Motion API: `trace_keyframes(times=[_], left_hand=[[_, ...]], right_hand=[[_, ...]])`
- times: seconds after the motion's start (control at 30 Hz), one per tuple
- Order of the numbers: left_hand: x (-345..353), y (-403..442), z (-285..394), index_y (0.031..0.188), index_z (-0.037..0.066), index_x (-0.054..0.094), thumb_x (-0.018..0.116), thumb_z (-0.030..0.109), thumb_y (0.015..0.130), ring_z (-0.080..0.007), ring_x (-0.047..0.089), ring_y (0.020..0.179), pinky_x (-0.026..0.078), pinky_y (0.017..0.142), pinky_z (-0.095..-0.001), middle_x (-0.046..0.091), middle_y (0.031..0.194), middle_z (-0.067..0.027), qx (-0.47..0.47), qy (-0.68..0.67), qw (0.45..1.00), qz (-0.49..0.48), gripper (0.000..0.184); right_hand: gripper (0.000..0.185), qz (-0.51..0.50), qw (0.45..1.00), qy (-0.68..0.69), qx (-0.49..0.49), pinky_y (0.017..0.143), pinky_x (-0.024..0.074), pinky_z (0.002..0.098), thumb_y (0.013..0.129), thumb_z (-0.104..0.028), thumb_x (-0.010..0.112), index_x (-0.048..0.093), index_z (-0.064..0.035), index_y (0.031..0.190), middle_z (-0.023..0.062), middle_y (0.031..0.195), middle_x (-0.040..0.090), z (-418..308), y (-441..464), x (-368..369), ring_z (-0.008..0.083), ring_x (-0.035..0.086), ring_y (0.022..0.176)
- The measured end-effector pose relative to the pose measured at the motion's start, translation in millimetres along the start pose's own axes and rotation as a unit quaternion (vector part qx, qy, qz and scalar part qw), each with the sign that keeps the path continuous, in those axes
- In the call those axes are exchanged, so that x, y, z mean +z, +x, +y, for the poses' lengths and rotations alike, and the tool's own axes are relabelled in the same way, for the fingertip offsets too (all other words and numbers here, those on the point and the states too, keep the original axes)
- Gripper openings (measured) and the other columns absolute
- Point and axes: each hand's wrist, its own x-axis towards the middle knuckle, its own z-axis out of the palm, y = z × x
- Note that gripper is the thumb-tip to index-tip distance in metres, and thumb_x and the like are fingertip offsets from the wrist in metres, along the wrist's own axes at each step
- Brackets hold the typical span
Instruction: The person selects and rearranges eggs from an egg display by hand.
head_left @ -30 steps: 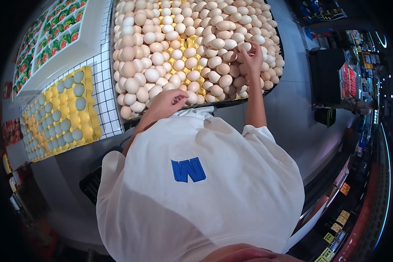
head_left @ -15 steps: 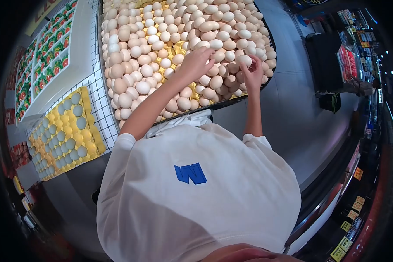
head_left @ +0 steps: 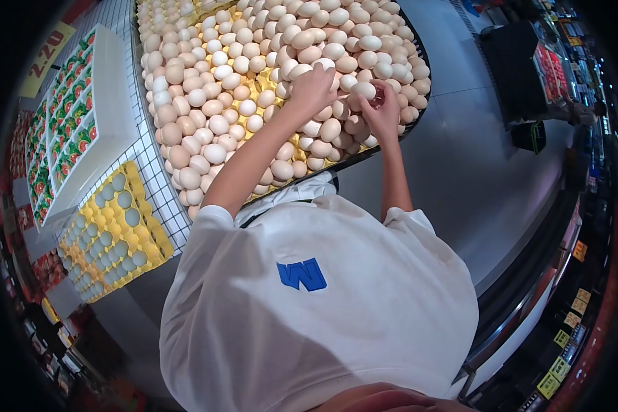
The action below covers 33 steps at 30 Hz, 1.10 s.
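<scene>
A large heap of brown and cream eggs [head_left: 316, 41] fills the display ahead of me, with yellow egg trays [head_left: 254, 86] showing between them. My right hand [head_left: 382, 110] pinches an egg [head_left: 363, 90] between thumb and fingers above the heap. Beside it on the left, my left hand [head_left: 314, 90] curls over the eggs, its fingers closed round a pale egg [head_left: 325, 64] that shows partly past the knuckles. The hands are close together, with a small gap between them.
To the left, a yellow tray with bluish eggs [head_left: 132, 217] sits by a white tiled ledge [head_left: 159, 206]. Beyond it is a white case of green and red packs [head_left: 93, 141]. A black counter [head_left: 518, 72] and a dark basket [head_left: 529, 137] stand to the right.
My left hand has moved from the near edge of the display, up and right to the heap beside my right hand. My right hand holds an egg lifted from the heap. The view has shifted.
</scene>
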Motion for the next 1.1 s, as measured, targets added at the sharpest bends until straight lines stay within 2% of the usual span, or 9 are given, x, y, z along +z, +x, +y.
trace_keyframes(times=[0.07,0.13,0.17,0.27,0.37,0.4,0.63,0.9,1.1], left_hand=[[-4,-15,-3,0.111,0.006,0.061,0.071,0.023,0.075,-0.0271,0.064,0.079,0.053,0.070,-0.0395,0.057,0.098,-0.0139,-0.027,-0.090,0.987,0.129,0.041],[3,-22,-13,0.113,0.007,0.061,0.071,0.022,0.076,-0.0249,0.063,0.078,0.052,0.070,-0.0381,0.057,0.099,-0.0125,-0.038,-0.140,0.978,0.147,0.041],[5,-25,-16,0.116,0.008,0.061,0.071,0.021,0.077,-0.0228,0.063,0.076,0.052,0.070,-0.0367,0.057,0.100,-0.0111,-0.049,-0.190,0.966,0.168,0.042],[12,-32,-18,0.115,0.007,0.061,0.073,0.021,0.077,-0.0204,0.062,0.074,0.052,0.070,-0.0346,0.057,0.100,-0.0104,-0.080,-0.230,0.956,0.165,0.042],[15,-33,-17,0.116,0.007,0.061,0.074,0.021,0.078,-0.0196,0.062,0.073,0.053,0.070,-0.0341,0.057,0.101,-0.0100,-0.087,-0.240,0.955,0.154,0.042],[17,-34,-17,0.116,0.007,0.061,0.074,0.021,0.078,-0.0196,0.062,0.073,0.053,0.070,-0.0341,0.057,0.101,-0.0100,-0.088,-0.240,0.955,0.153,0.042],[23,-37,-14,0.118,0.008,0.060,0.074,0.020,0.078,-0.0193,0.063,0.073,0.053,0.070,-0.0345,0.057,0.101,-0.0097,-0.098,-0.221,0.956,0.169,0.044],[29,-40,-15,0.118,0.005,0.060,0.073,0.014,0.079,-0.0183,0.062,0.072,0.053,0.070,-0.0334,0.057,0.101,-0.0101,-0.111,-0.274,0.936,0.191,0.042],[29,-43,-18,0.116,0.004,0.060,0.071,0.012,0.080,-0.0191,0.062,0.074,0.052,0.070,-0.0334,0.059,0.099,-0.0103,-0.106,-0.255,0.940,0.203,0.039]], right_hand=[[0.041,-0.002,1.000,-0.013,-0.005,0.073,0.0513,0.0278,0.077,-0.012,0.075,0.057,-0.0025,0.113,0.0077,0.099,0.059,-6,4,7,0.0149,0.060,0.084],[0.041,-0.027,0.989,-0.128,-0.061,0.071,0.0509,0.0318,0.075,-0.011,0.075,0.057,-0.0038,0.110,0.0098,0.097,0.057,-11,6,13,0.0200,0.059,0.081],[0.041,-0.029,0.990,-0.126,-0.060,0.071,0.0509,0.0318,0.075,-0.011,0.075,0.057,-0.0038,0.110,0.0098,0.097,0.057,-10,6,17,0.0200,0.059,0.081],[0.039,-0.043,0.975,-0.162,-0.143,0.071,0.0515,0.0362,0.074,-0.009,0.074,0.057,-0.0043,0.109,0.0138,0.102,0.054,-11,7,27,0.0281,0.057,0.085],[0.039,-0.059,0.971,-0.180,-0.143,0.071,0.0530,0.0366,0.074,-0.007,0.073,0.057,-0.0038,0.109,0.0163,0.104,0.051,-19,4,35,0.0301,0.057,0.088],[0.039,-0.080,0.983,-0.141,-0.085,0.070,0.0544,0.0372,0.075,-0.007,0.073,0.056,-0.0033,0.109,0.0182,0.104,0.050,-20,3,38,0.0320,0.057,0.089],[0.040,-0.069,0.960,-0.227,-0.147,0.067,0.0543,0.0381,0.073,-0.008,0.076,0.056,-0.0037,0.107,0.0174,0.102,0.051,-20,-1,44,0.0329,0.059,0.086],[0.033,-0.037,0.925,-0.313,-0.212,0.068,0.0427,0.0418,0.069,-0.013,0.077,0.058,-0.0088,0.097,0.0109,0.090,0.055,-13,0,45,0.0290,0.056,0.080],[0.032,-0.051,0.930,-0.308,-0.195,0.069,0.0418,0.0415,0.071,-0.016,0.077,0.059,-0.0094,0.096,0.0098,0.088,0.056,-12,1,42,0.0284,0.055,0.083]])
